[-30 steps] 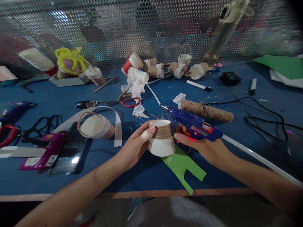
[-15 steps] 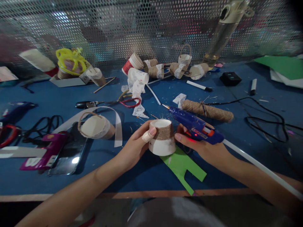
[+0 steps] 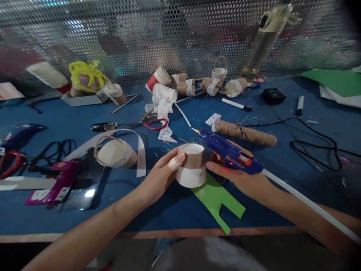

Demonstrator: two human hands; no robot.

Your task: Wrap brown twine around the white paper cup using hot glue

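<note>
Left hand (image 3: 163, 170) round twine-wrapped cup (image 3: 191, 165); right hand (image 3: 239, 178) round glue gun (image 3: 221, 145) — nozzle (image 3: 196, 131) beyond cup's edge

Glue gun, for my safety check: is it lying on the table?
No, the right hand holds the glue gun beside the cup.

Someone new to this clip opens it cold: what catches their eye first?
Probably the blue glue gun with its small red light, held in the right hand just right of centre, a long white stick trailing from its back. Beside it, the left hand holds a white cup banded with brown twine. Bright yellow loops stand out at the table's back left.
</note>
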